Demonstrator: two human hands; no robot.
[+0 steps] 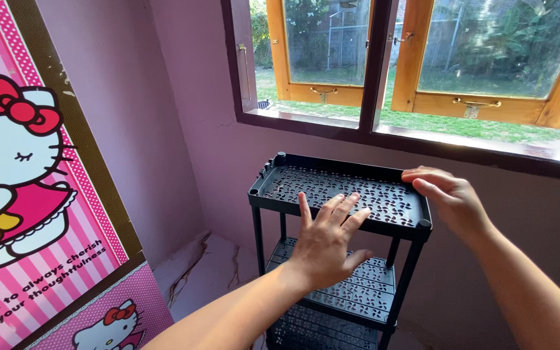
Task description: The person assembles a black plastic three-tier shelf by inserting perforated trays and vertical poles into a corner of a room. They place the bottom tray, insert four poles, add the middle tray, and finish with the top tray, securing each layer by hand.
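A black plastic shelf rack [273, 196] with perforated tiers stands in the corner under a window. My left hand [326, 241] lies flat with its fingers spread over the front edge of the top shelf. My right hand [448, 199] rests on the rack's right rear rim, fingers curled over the edge. Two lower tiers show beneath the top one, partly hidden by my left forearm.
A pink cartoon-cat cupboard door [27, 194] fills the left side. Pink walls meet behind the rack. A wooden-framed window [416, 84] with a dark sill opens onto a garden. Pale floor [199, 272] shows left of the rack.
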